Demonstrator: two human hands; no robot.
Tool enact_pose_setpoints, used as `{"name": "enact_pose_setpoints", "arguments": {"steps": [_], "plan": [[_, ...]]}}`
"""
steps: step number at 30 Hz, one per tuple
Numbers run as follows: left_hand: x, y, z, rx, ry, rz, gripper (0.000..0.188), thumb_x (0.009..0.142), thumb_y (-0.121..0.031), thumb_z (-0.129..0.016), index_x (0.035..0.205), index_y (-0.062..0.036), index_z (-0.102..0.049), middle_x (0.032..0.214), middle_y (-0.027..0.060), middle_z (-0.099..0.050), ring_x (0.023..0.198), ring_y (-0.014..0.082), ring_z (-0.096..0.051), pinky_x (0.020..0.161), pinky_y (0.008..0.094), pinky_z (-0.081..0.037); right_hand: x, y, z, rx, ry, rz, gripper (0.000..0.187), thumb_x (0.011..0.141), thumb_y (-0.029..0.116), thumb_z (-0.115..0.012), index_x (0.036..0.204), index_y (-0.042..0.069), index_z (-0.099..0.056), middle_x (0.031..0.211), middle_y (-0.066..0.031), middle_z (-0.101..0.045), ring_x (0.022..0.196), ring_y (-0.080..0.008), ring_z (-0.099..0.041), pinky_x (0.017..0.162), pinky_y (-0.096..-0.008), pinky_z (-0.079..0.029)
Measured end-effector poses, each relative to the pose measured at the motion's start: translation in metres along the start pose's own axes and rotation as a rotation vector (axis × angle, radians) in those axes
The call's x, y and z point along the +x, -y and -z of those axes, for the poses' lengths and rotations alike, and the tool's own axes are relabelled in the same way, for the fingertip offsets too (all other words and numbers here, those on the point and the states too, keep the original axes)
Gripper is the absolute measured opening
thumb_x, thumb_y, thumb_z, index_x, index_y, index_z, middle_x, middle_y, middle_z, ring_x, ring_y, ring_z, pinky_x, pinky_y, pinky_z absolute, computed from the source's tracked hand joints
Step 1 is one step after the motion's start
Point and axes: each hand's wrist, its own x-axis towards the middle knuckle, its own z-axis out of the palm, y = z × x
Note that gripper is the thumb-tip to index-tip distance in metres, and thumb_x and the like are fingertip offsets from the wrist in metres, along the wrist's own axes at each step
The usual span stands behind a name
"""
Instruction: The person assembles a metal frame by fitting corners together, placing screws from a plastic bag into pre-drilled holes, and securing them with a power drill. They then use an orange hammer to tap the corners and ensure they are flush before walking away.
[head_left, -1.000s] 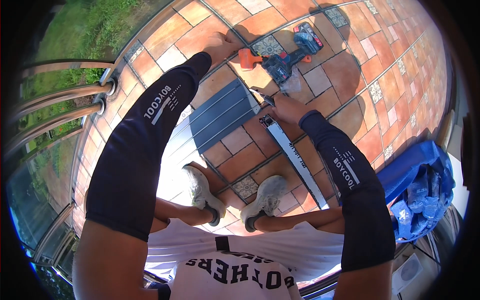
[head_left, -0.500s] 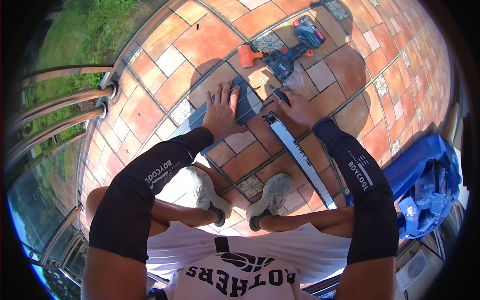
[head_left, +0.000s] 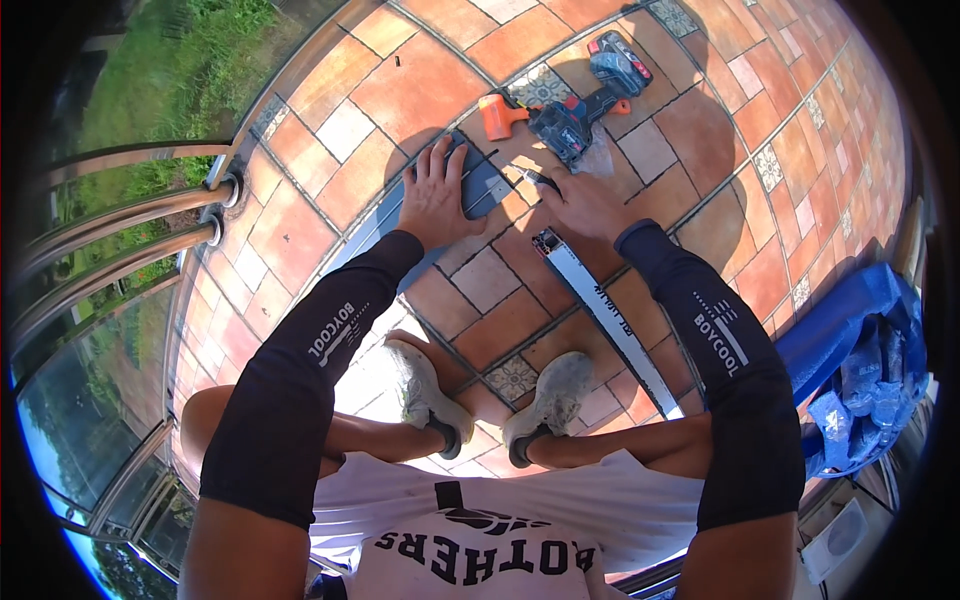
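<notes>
Head view, panel (head_left: 485, 185): grey, flat on the tiles (head_left: 400, 105), partly under the left hand (head_left: 437, 195).
Left hand: palm down, fingers spread on panel, gripping nothing.
Right hand (head_left: 588, 205): fingers closed round a pointed tool (head_left: 544, 181); tip just beside the panel's right end, can't tell if touching.
Skid risk: one flat palm is the only hold I see; a sideways push could slide the panel.
Cut risk: if the tip is sharp and skips, left hand is near, bare.
Power tool (head_left: 565, 130): just beyond right hand; a wide stroke could bump it.
Strip (head_left: 615, 325): white, just nearer the body; a low wrist could knock it.
</notes>
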Motion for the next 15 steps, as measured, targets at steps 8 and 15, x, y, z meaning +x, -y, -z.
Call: {"name": "enact_pose_setpoints", "arguments": {"steps": [8,15], "plan": [[0.009,0.022,0.010,0.056,-0.082,-0.020,0.118,0.063,-0.057,-0.086,0.155,-0.0029,-0.036,0.159,0.0252,-0.033,0.148,0.0460,-0.033,0.122,0.0586,-0.026,0.043,0.035,-0.019,0.022,-0.084,0.119,0.040,0.107,0.030,-0.049,0.106,-0.009,-0.060,0.089,-0.0318,-0.071,0.089,-0.0497,-0.070,0.084,-0.0542,-0.056],[-0.001,0.030,-0.006,0.020,-0.144,-0.044,0.108,0.067,-0.058,-0.079,0.152,-0.0021,-0.044,0.161,0.0259,-0.036,0.149,0.0476,-0.032,0.123,0.0615,-0.020,0.043,0.054,-0.027,0.132,-0.038,-0.025,0.036,0.106,0.027,-0.051,0.103,-0.008,-0.057,0.087,-0.0317,-0.071,0.089,-0.0494,-0.071,0.082,-0.0548,-0.056]]}}
